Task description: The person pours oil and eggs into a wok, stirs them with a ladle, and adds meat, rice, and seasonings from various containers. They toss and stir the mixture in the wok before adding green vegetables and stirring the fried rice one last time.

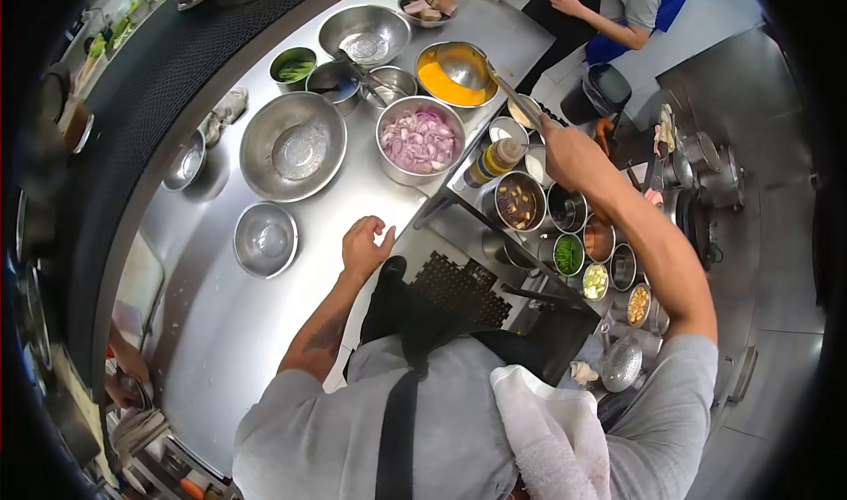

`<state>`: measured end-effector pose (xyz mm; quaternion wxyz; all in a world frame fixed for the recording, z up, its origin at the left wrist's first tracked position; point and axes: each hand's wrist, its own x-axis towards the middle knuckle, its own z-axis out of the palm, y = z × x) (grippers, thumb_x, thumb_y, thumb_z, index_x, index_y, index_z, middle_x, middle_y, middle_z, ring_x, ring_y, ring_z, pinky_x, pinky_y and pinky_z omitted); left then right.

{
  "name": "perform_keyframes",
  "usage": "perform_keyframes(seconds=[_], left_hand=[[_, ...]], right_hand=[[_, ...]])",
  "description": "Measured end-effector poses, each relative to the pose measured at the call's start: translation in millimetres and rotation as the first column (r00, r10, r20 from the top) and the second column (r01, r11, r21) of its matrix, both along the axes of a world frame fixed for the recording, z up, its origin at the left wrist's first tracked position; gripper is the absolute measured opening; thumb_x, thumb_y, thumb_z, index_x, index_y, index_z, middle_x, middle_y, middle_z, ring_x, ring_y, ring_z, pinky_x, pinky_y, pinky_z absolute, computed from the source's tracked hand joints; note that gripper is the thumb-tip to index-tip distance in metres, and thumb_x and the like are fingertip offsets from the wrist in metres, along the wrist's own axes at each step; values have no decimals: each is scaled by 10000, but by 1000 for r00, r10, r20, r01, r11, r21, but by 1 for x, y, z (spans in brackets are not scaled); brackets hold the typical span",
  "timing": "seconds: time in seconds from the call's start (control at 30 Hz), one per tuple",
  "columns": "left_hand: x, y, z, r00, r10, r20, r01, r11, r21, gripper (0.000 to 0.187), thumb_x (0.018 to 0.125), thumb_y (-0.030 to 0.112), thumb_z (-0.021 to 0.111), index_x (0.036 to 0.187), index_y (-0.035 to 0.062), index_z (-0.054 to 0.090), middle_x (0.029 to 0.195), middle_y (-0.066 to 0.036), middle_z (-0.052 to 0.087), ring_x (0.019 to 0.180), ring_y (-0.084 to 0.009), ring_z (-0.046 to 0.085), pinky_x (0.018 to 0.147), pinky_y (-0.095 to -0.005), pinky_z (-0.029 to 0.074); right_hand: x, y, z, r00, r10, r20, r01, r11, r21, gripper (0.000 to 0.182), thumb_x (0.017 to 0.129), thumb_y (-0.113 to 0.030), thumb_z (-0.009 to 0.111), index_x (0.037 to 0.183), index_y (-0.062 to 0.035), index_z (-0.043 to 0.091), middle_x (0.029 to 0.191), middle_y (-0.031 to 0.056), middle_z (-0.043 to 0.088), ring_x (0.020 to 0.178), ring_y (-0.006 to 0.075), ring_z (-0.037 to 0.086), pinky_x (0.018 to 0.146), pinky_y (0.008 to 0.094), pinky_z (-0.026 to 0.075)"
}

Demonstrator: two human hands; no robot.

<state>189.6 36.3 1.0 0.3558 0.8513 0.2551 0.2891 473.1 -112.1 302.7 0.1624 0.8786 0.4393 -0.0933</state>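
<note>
Over the steel counter (265, 324): right hand (569, 152) closed on long ladle (481, 72) handle, cup resting in bowl of orange sauce (441, 81). Left hand (364, 246) loosely curled, holding nothing, on counter edge. Likely rigid, slippery metal, front-heavy when full; best gripped mid-handle.

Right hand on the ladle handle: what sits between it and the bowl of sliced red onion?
In the head view, a squeeze bottle lies between the right hand and the bowl of sliced red onion.

Restaurant kitchen: steel counter (221, 324), prep bowls (293, 145)
</note>
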Motion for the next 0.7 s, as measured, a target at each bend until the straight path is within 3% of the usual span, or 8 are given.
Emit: perform_keyframes(seconds=[0.07, 0.1, 0.13, 0.2, 0.23, 0.3, 0.4, 0.7], left_hand=[[-9, 1, -9, 1000, -23, -21, 21, 998, -57, 202, 823, 197, 728, 826, 58, 581, 702, -50, 572, 616, -194, 564, 577, -329, 469], [-17, -1, -24, 982, 119, 144, -34, 873, -487, 218, 846, 231, 714, 887, 67, 575, 753, -63, 585, 644, -196, 577, 589, -339, 482], [-31, -5, -31, 923, 319, 217, -4, 569, -822, 242, 868, 264, 700, 948, 76, 570, 803, -75, 599, 671, -198, 591, 600, -349, 494], [-82, -13, -30, 658, 753, -16, 90, -99, -991, 332, 924, 341, 641, 1083, 86, 499, 922, -119, 602, 700, -219, 613, 598, -345, 522], [-103, -12, -8, 563, 824, -58, 33, -93, -995, 350, 942, 382, 603, 1073, 76, 493, 965, -138, 595, 706, -230, 608, 604, -334, 519], [-143, 0, 14, 465, 884, -51, -119, 5, -993, 348, 968, 371, 575, 1075, 66, 448, 982, -152, 593, 706, -232, 618, 606, -314, 535], [-178, 43, 20, 564, 824, -51, -343, 178, -922, 261, 964, 228, 611, 1026, 70, 413, 877, -115, 599, 689, -210, 632, 607, -308, 559], [-193, 41, 69, 611, 782, 125, -274, 356, -893, 162, 919, -10, 543, 828, 95, 460, 746, -31, 589, 624, -109, 565, 607, -269, 538]], right_hand=[[21, 12, -6, 999, 16, -31, -15, 1000, 27, 456, 816, -58, 515, 1247, 92, 525, 965, 338, 645, 946, 442, 654, 843, 513, 513], [32, 15, -9, 997, 37, -61, -33, 997, 65, 439, 808, -56, 525, 1218, 99, 539, 961, 351, 640, 917, 452, 655, 819, 511, 518], [41, 19, -5, 997, 33, -70, -29, 998, 52, 439, 808, -56, 525, 1218, 99, 539, 961, 351, 640, 917, 452, 655, 819, 511, 518], [59, 25, 11, 596, -299, -745, 460, 888, 12, 295, 876, -120, 602, 1109, 59, 578, 730, 108, 616, 486, 160, 557, 425, 307, 448], [64, 22, 8, 592, -303, -747, 466, 885, 11, 295, 876, -120, 602, 1109, 59, 578, 730, 108, 616, 486, 160, 557, 425, 307, 448], [69, 9, -6, 131, -272, -953, 717, 690, -98, 368, 937, -89, 550, 1292, -8, 498, 702, -4, 487, 438, 19, 378, 355, 173, 322], [64, -6, -19, -9, -163, -987, 757, 643, -113, 361, 955, -66, 523, 1306, -4, 465, 709, -4, 491, 434, 17, 373, 337, 167, 299], [42, -32, -36, -163, 26, -986, 828, 547, -122, 150, 962, -72, 537, 1098, -8, 528, 748, 12, 501, 474, -1, 380, 369, 154, 293]])
